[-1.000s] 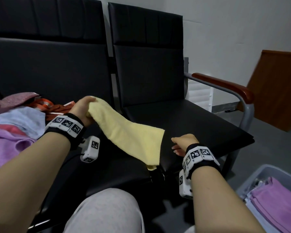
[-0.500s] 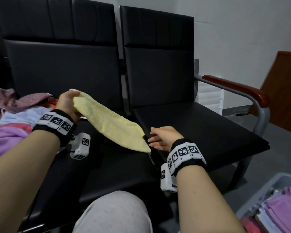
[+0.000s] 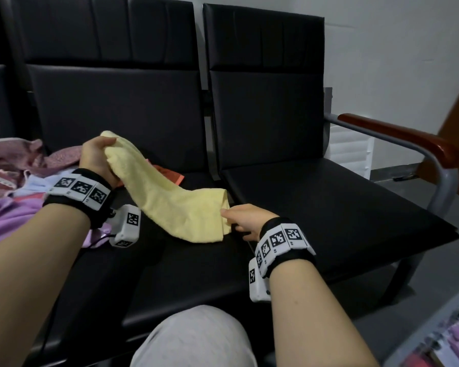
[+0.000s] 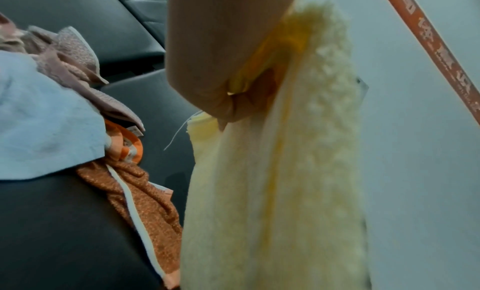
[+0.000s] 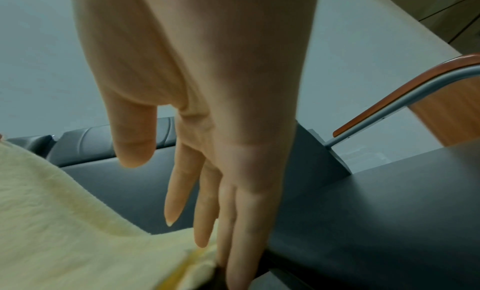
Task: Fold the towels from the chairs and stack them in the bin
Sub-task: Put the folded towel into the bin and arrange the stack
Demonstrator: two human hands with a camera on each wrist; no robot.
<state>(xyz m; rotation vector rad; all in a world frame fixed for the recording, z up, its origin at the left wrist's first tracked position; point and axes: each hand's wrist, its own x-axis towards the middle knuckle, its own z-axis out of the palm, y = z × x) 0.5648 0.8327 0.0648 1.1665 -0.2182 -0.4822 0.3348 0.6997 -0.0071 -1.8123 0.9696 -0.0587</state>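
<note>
A pale yellow towel slopes down across the middle black seat, its lower end lying on the cushion. My left hand grips the towel's raised upper end; in the left wrist view the yellow towel hangs from the left hand. My right hand is at the towel's lower right edge with straight fingers. In the right wrist view the right hand has its fingertips against the yellow towel near the seat gap. The grey bin with folded towels sits at the lower right.
A heap of pink, purple and light blue towels lies on the left seat, with an orange cloth behind the yellow towel. The right seat has a wooden armrest. My grey-clad knee is below.
My left hand has lifted the towel's end higher and left. The towel's lower end now lies on the middle seat, and my right hand has reached its edge.
</note>
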